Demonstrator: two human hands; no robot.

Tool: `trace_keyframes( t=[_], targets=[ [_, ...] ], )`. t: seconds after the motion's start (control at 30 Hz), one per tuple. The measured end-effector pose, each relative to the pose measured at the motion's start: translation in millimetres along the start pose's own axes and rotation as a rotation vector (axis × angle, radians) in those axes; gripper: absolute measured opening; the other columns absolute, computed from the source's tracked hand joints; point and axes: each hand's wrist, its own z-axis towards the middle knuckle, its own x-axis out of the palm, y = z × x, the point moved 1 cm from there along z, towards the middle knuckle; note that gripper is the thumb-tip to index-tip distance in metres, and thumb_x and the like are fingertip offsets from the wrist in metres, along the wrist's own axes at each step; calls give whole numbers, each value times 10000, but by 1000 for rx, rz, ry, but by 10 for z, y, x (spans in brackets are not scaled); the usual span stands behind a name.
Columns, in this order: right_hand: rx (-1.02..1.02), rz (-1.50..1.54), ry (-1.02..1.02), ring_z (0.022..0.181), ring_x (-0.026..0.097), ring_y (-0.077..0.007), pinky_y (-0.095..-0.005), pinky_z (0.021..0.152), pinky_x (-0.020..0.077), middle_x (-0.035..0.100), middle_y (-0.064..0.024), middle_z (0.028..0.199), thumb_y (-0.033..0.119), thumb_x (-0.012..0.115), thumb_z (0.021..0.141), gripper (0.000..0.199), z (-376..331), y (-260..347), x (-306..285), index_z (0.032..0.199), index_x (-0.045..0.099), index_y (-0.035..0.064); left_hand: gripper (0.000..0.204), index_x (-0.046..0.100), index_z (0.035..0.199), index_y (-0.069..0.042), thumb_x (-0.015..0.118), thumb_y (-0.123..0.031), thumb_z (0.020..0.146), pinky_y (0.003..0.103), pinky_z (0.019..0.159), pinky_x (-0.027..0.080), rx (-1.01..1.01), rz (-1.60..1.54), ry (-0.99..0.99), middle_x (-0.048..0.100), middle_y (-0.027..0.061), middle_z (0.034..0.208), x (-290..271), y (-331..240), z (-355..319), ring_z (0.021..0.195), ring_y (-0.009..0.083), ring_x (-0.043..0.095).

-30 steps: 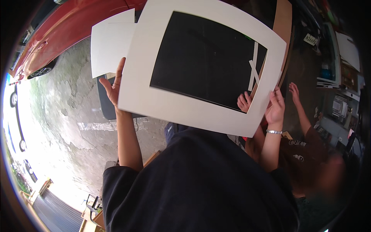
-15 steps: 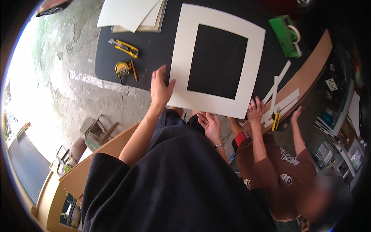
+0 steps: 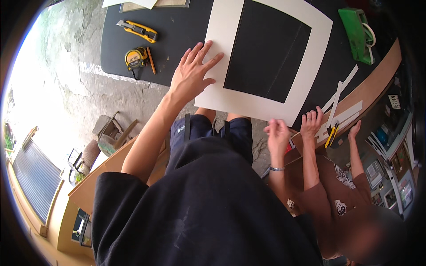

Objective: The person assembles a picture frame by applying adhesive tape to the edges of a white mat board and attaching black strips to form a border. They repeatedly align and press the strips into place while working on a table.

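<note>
Mat board (image 3: 230, 66) lies under flat open left hand (image 3: 191, 73); open right hand (image 3: 278, 133) beside its corner.

Your white frame (image 3: 230, 66) now lies flat on the desk (image 3: 177, 31) instead of raised; your left hand (image 3: 191, 73) presses it, your right hand (image 3: 277, 133) is off it.

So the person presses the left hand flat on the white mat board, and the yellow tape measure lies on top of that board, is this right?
Not quite. The left hand does lie flat on the white mat board, but the yellow tape measure is not on it. The head view shows it on the dark table surface, apart from the board, to its left, beside a yellow utility knife.
</note>
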Motion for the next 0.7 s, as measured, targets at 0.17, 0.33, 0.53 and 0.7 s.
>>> trace_keyframes(
  t=[0.17, 0.33, 0.53, 0.7],
  targets=[
    [-294, -160, -373, 1140, 593, -283, -377, 963, 507, 569, -184, 1231, 295, 645, 996, 456, 552, 409, -288, 1308, 527, -16, 569, 567, 1392, -111, 762, -236, 872, 475, 1108, 397, -232, -399, -237, 466, 188, 1477, -52, -26, 147, 1338, 379, 462],
    [-213, -536, -443, 1219, 533, -317, -403, 1043, 447, 507, -211, 1300, 341, 657, 982, 605, 897, 464, -307, 1409, 439, -28, 472, 593, 1298, -19, 741, -218, 897, 443, 1045, 447, -421, -575, -344, 559, 198, 1350, -32, -111, 424, 1228, 350, 543],
    [-51, -218, -422, 945, 567, -221, -362, 826, 482, 583, -152, 1110, 309, 654, 993, 489, 1084, 436, -479, 1314, 529, -38, 440, 625, 1258, 18, 766, -178, 890, 312, 807, 527, -660, -926, -496, 687, 98, 1000, -71, 88, 730, 886, 167, 629],
    [-149, 228, -422, 787, 513, -95, -255, 714, 448, 545, -3, 848, 235, 613, 1030, 249, 821, 484, -337, 1113, 599, 1, 277, 675, 1174, 19, 724, -125, 943, 223, 663, 442, -571, -1091, -472, 628, -4, 862, -382, 288, 955, 769, 65, 534]
  ],
)
